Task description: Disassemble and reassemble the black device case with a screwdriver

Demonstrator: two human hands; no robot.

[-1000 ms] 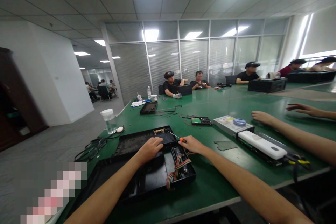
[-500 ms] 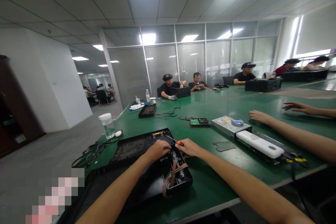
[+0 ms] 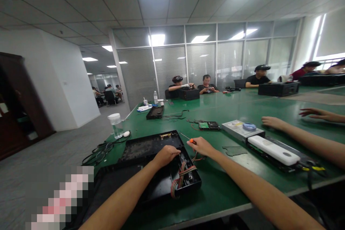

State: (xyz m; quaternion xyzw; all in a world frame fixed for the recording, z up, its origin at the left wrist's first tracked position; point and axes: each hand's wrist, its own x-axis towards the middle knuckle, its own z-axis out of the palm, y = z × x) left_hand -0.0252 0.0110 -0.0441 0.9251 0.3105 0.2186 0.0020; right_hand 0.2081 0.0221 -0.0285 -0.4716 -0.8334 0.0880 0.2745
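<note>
An opened black metal case [image 3: 151,172] lies in front of me. Bundles of striped wires [image 3: 180,179] loop over its right end. My right hand [image 3: 202,146] is closed on a screwdriver [image 3: 192,141] with an orange handle. Its thin shaft points up and left, above the far right corner of the case. Over the case's right part, my left hand [image 3: 167,155] has its fingers pinched together near the inner parts. Whatever those fingers hold, if anything, is too small or hidden to make out.
Beyond the case lies a hard drive [image 3: 208,125]. To the right are a metal drive box [image 3: 234,128], a long white device [image 3: 273,150] and a dark mesh piece [image 3: 235,151]. A co-worker's hand [image 3: 273,122] rests nearby. A clear jar [image 3: 116,126] and black cables [image 3: 98,153] stand left.
My right hand has drawn slightly away from my left, and the screwdriver's shaft has lifted off toward the case's far edge. The whole view has shifted a little.
</note>
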